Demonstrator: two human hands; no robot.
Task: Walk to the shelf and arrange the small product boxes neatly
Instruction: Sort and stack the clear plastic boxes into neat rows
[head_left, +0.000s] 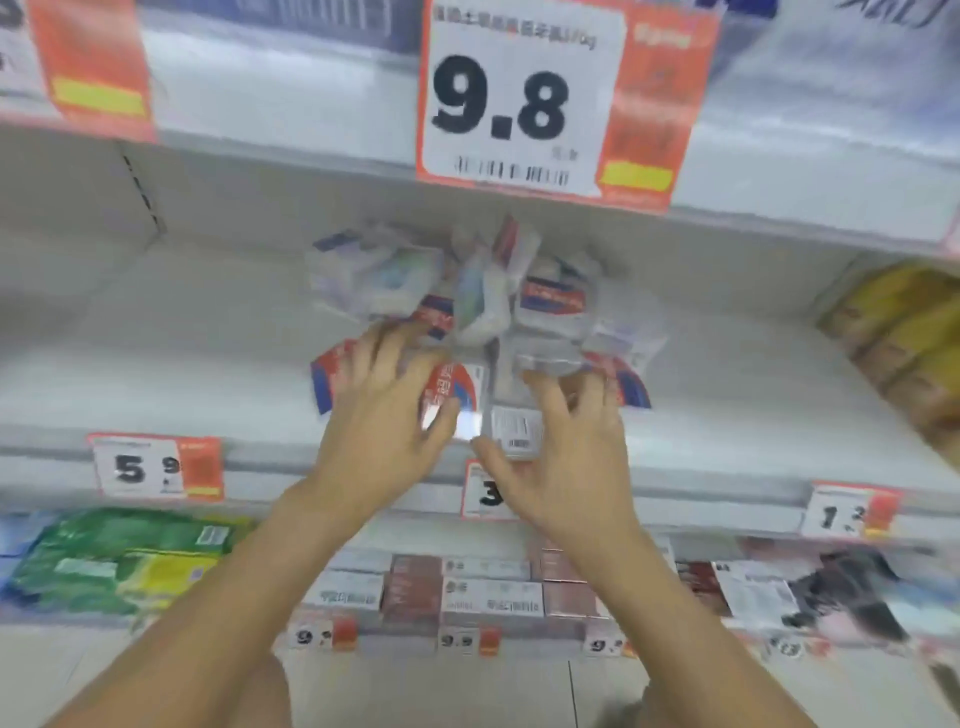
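Note:
A loose pile of small product boxes (550, 306), white and clear with red and blue print, lies jumbled in the middle of the white shelf (208, 364). My left hand (384, 415) rests with spread fingers on a red, white and blue box (460, 387) at the pile's front left. My right hand (566, 457) holds a small white box with a barcode label (517, 431) between thumb and fingers at the shelf's front edge. The frame is blurred, so the print on the boxes is unreadable.
A large 9.8 price tag (519, 98) hangs from the shelf above, close over the pile. Yellow packs (904, 332) fill the shelf's right end. Below are green packs (119, 556) and rows of red and white boxes (467, 587). Price tags (156, 467) line the front rail.

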